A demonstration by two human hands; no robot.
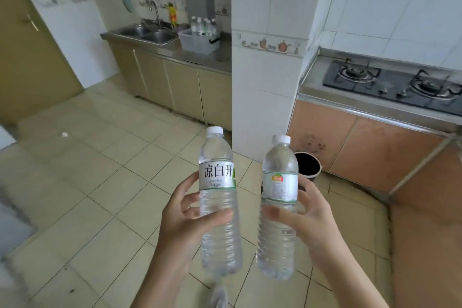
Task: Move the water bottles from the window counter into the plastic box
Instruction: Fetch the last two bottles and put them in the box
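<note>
I see my left hand point(190, 217) wrapped around a bottle point(218, 197). Its label reads 凉白开 in big letters. My right hand point(307, 217) grips a second bottle point(278, 207); its label has a small orange mark I can't read. Both stand upright, caps on, side by side over the floor. Far off, the box point(197, 42) sits on the counter point(200, 57) by the sink point(150, 34), with more bottles inside.

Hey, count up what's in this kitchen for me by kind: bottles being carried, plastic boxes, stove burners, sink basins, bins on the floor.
Carried bottles: 2, in the left hand and right hand
Plastic box: 1, bottles inside too blurred to count
Stove burners: 2
Sink basins: 2
Floor bin: 1
Total: 8
</note>
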